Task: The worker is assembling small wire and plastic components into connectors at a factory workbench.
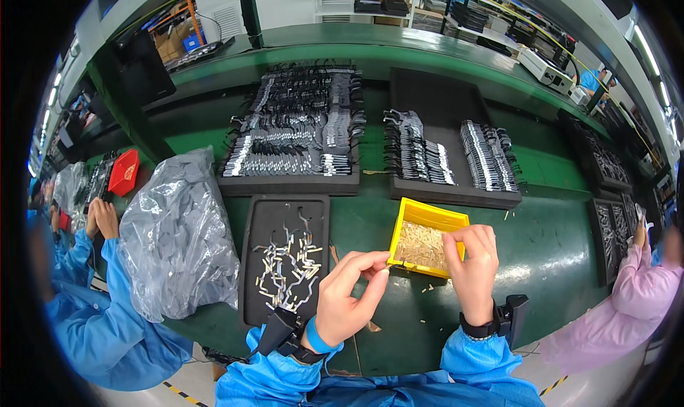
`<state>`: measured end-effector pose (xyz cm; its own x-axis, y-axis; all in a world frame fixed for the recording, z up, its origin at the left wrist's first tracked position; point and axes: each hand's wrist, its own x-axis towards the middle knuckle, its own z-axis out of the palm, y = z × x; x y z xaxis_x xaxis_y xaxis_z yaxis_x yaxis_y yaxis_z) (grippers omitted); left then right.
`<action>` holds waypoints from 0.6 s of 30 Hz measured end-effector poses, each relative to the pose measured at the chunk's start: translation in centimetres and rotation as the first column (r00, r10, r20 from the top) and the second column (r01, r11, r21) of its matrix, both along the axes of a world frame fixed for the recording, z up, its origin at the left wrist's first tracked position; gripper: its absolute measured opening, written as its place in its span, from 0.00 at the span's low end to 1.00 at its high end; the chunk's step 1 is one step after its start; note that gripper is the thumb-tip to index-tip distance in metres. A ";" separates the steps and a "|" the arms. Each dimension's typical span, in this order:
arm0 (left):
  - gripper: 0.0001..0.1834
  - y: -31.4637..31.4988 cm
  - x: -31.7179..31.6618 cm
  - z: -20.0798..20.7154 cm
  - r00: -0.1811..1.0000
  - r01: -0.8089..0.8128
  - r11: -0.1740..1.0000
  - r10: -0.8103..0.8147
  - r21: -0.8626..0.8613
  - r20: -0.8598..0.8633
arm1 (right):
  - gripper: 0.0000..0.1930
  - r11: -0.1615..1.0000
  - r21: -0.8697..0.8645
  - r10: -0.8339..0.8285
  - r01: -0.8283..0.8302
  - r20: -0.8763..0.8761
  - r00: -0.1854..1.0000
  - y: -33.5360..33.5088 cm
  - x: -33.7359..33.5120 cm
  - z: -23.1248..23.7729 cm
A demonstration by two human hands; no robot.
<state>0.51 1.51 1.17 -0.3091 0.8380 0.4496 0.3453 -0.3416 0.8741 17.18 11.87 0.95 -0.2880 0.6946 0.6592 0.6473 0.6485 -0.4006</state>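
My left hand (350, 296) is at the near left corner of a yellow bin (432, 209), thumb and forefinger pinched together. A thin dark sliver shows at those fingertips, too small to name. Over the bin's right side is my right hand (473, 261), its fingers closed and pointing down; whatever they hold is hidden. Many small pale strips (419, 244) fill the bin. Left of my left hand, a shallow black tray (251, 293) carries a loose pile of bent metal and wire pieces (286, 261) with pale ends.
Behind stand two dark foam trays (288, 186) (456, 195) with rows of dark and silver parts. A large clear plastic bag (182, 236) of grey pieces lies left. Loose strips dot the green table. Co-workers sit on both sides, blue sleeve (107, 336) left, pink sleeve (634, 293) right.
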 end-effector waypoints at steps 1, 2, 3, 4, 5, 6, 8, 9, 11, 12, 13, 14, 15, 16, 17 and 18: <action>0.13 -0.1 -0.1 -0.2 1.000 0.006 0.999 -0.007 0.039 0.009 | 0.04 1.000 -0.001 0.000 0.000 0.000 1.000 0.0 -0.3 0.1; 0.13 -0.2 -0.3 -0.4 1.000 0.012 0.997 -0.014 0.078 0.017 | 0.04 1.000 0.012 -0.001 0.001 -0.023 1.000 -0.2 -0.6 0.3; 0.13 -0.2 -0.5 -0.4 1.000 0.012 0.997 -0.014 0.078 0.017 | 0.05 1.000 0.026 -0.002 0.004 -0.045 0.999 -0.3 -0.8 0.5; 0.13 -0.2 -0.7 -0.5 0.999 0.042 0.994 -0.039 0.097 -0.033 | 0.05 1.000 0.027 0.000 0.002 -0.045 0.999 -0.3 -0.8 0.5; 0.13 -0.2 -0.8 -0.5 0.995 0.072 0.991 -0.063 0.114 -0.083 | 0.05 1.000 0.007 0.026 -0.025 -0.060 0.998 -0.5 -0.6 0.5; 0.13 -0.2 -0.8 -0.4 0.995 0.070 0.991 -0.060 0.116 -0.083 | 0.05 0.999 -0.012 0.052 -0.053 -0.075 0.996 -0.7 -0.5 0.4; 0.14 -0.3 -0.7 -0.3 0.993 0.113 0.992 -0.112 0.048 -0.032 | 0.05 0.986 -0.051 0.148 -0.157 -0.158 0.976 -1.6 -0.9 0.6; 0.14 -0.2 -0.5 -0.2 0.994 0.108 0.993 -0.107 0.049 -0.032 | 0.06 0.962 -0.084 0.231 -0.258 -0.244 0.942 -2.2 -1.2 0.8; 0.16 -0.2 -0.2 -0.3 0.997 0.080 0.997 -0.080 0.018 0.016 | 0.07 0.892 -0.126 0.385 -0.435 -0.292 0.875 -3.5 -2.0 1.5; 0.16 -0.2 -0.1 -0.4 0.997 0.079 0.997 -0.079 0.016 0.015 | 0.07 0.880 -0.140 0.401 -0.453 -0.290 0.869 -3.9 -2.5 1.6; 0.17 -0.2 0.1 -0.4 0.998 0.063 0.997 -0.064 0.043 0.009 | 0.07 0.871 -0.151 0.414 -0.468 -0.288 0.863 -4.3 -2.7 1.7; 0.18 -0.2 0.1 -0.5 0.999 0.048 0.996 -0.048 0.069 0.003 | 0.07 0.872 -0.151 0.411 -0.465 -0.288 0.865 -4.3 -2.7 1.5; 0.18 -0.2 0.1 -0.5 0.999 0.052 0.996 -0.052 0.069 0.003 | 0.07 0.868 -0.159 0.418 -0.471 -0.278 0.865 -4.2 -2.7 1.1; 0.19 -0.1 0.0 -0.6 0.993 0.033 0.995 -0.022 0.094 -0.117 | 0.07 0.862 -0.168 0.427 -0.479 -0.269 0.863 -4.0 -2.7 0.9; 0.20 0.0 -0.1 -0.7 0.972 0.017 0.993 0.012 0.121 -0.233 | 0.07 0.862 -0.168 0.427 -0.478 -0.269 0.863 -4.0 -2.7 0.9; 0.20 0.2 -0.1 -0.8 0.972 0.017 0.993 0.011 0.120 -0.233 | 0.07 0.889 -0.122 0.410 -0.441 -0.217 0.886 -4.0 -2.7 0.8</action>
<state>0.43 1.70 0.33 -0.1815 0.7742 0.6064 0.5333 -0.4406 0.7221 14.47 7.90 1.77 -0.4676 0.6338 0.6162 0.2299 0.7603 -0.6076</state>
